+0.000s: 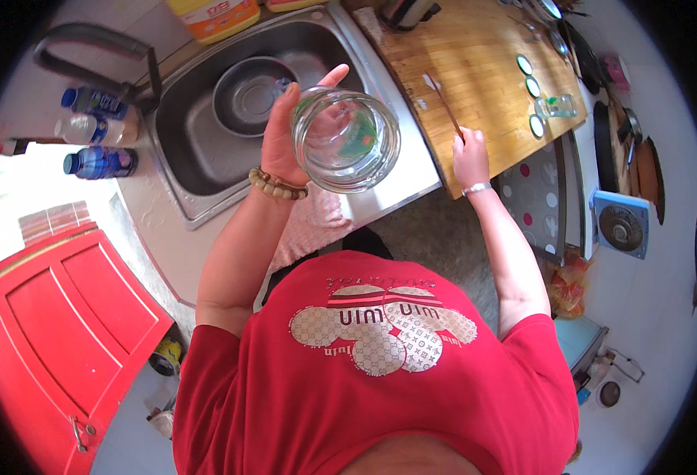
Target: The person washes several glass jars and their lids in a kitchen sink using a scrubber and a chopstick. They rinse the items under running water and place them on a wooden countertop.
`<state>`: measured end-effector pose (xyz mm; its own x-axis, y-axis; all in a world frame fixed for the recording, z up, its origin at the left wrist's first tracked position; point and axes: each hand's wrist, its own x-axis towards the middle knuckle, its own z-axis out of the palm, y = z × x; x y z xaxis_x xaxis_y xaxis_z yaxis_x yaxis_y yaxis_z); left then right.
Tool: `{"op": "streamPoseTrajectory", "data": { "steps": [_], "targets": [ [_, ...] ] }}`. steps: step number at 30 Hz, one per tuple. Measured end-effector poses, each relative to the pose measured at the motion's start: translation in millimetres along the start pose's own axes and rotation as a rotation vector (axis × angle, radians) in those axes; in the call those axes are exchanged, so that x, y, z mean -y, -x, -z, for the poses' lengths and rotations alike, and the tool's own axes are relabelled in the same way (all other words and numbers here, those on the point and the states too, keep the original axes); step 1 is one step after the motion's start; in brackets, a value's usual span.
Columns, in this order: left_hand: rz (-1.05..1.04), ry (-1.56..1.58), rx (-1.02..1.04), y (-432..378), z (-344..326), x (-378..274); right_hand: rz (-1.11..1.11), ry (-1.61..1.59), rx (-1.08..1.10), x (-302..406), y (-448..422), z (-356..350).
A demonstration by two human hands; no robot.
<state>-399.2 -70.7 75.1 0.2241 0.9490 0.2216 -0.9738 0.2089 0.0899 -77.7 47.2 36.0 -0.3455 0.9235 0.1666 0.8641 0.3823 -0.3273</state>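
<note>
My left hand (pixel 280 133) grips a clear glass jar (pixel 378 157) from the side, its round mouth facing up toward me. A green patch shows on the jar's wall. The jar is above the counter strip at the sink's right edge. In my right hand (pixel 472 155) is a thin brown stick, like a chopstick (pixel 447 108), pointing away from me over the wooden board (pixel 485 53). Something white, perhaps paper or cotton, is at the stick's far tip. Another small white scrap (pixel 422 104) lies on the board nearby.
A second glass jar (pixel 556 107) lies near three round lids (pixel 532 86) on the board. The steel sink (pixel 185 148) holds a metal basin (pixel 229 113) beside the faucet (pixel 96 44). Plastic bottles (pixel 100 163) stand left; a pink cloth (pixel 319 217) hangs over the counter's front edge.
</note>
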Motion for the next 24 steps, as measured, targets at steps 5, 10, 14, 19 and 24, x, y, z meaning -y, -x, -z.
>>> {"op": "streamPoseTrajectory", "data": {
  "steps": [5,10,14,19,24],
  "targets": [
    [0.092,0.111,-0.113,-44.2,-1.1,31.5,-0.104,0.2,0.038,-74.7,-13.2,-30.9],
    [0.24,-0.006,-0.216,-62.3,-29.5,54.7,0.243,-0.162,-0.157,-2.1,-12.1,24.6],
    [0.356,0.131,-0.282,-75.9,-44.0,72.6,0.52,-0.582,-0.045,76.5,5.8,104.9],
    [0.356,0.14,-0.038,-90.4,-32.7,93.9,0.596,-0.649,-0.153,90.2,-15.4,103.8],
    [-0.065,-0.856,-0.024,-88.0,-29.8,101.7,0.582,-0.602,-0.202,86.3,-16.2,114.1]
  ]
}}
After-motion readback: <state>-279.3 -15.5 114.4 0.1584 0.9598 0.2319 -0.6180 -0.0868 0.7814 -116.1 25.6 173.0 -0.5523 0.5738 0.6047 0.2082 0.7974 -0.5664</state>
